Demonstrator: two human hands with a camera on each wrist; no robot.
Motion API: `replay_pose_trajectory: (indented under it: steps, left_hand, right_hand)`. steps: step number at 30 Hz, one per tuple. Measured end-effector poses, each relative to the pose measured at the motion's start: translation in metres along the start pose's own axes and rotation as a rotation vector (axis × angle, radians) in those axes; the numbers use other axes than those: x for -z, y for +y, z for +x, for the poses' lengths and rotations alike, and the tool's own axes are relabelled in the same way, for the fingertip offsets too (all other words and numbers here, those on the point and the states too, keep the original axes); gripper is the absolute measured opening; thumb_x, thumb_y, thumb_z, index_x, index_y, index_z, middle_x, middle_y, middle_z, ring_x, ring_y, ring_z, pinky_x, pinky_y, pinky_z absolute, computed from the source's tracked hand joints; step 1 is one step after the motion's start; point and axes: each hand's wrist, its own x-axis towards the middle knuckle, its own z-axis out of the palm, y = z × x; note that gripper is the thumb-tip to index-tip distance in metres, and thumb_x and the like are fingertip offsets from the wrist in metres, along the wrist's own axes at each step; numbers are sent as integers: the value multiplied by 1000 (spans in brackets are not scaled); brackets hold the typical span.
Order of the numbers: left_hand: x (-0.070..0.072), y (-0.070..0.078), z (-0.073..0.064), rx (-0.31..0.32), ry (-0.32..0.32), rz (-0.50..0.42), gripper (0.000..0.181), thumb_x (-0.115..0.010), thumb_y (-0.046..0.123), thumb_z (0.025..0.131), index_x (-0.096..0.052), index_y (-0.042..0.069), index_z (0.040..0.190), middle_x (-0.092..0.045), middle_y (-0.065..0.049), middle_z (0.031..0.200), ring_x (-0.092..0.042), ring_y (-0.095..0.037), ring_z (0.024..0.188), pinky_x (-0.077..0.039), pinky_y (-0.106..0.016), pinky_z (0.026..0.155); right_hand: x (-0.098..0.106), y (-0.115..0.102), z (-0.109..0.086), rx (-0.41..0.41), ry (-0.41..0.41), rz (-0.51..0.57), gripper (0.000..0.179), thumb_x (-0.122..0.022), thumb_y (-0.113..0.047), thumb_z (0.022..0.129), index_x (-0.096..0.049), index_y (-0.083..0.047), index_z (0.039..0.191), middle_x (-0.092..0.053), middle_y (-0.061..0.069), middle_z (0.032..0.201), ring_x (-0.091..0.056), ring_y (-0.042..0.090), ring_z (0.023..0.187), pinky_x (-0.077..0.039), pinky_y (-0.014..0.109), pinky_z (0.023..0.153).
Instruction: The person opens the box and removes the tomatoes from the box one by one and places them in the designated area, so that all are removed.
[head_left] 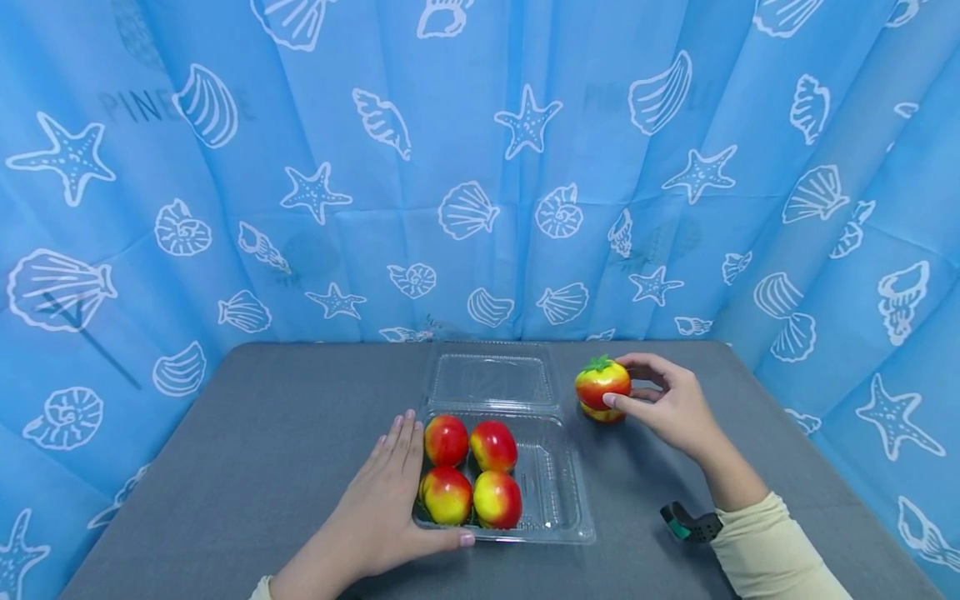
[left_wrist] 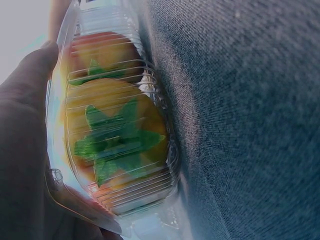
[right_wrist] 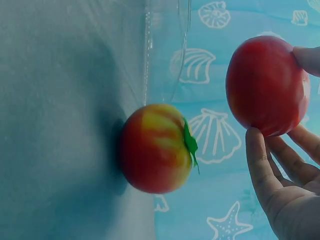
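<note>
My right hand (head_left: 678, 408) pinches a shiny red-and-yellow tomato (head_left: 602, 385) with a green leafy top between thumb and fingers. In the right wrist view that tomato (right_wrist: 265, 87) is held above the table, apart from a second tomato (right_wrist: 156, 150) resting on it. On the left, my left hand (head_left: 382, 500) lies with straight fingers along the side of a clear plastic clamshell box (head_left: 573, 500), its thumb at the front edge. Several tomatoes (head_left: 495, 446) sit in the left part of the box, their green tops (left_wrist: 117, 142) showing through its wall in the left wrist view.
The box's clear lid (head_left: 491, 379) lies folded back toward the far edge of the grey table (head_left: 285, 433). A blue curtain (head_left: 465, 150) with white shells and starfish hangs behind. A dark strap (head_left: 690, 525) is at my right wrist.
</note>
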Motion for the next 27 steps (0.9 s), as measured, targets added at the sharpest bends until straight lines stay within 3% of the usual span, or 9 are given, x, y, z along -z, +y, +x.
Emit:
replay_pose_trajectory:
  steps: [13,27]
  left_hand:
    - [0,0,0,-5,2,7,143,-55,103,67,-19,12,171,-9,-10,181,-11,-35,167,-24,-61,131]
    - [0,1,0,-2,6,8,143,-54,103,67,-19,12,171,-9,-10,180,-12,-35,167,-24,-60,131]
  right_hand:
    - [18,18,3,-50,99,-45,47,-83,-23,95,-65,-2,134,-65,15,133,-61,-7,108,-56,8,84]
    - [34,34,4,-118,135,-50,50,-81,-26,97,-63,-3,137,-61,12,136,-58,-7,109,-53,4,84]
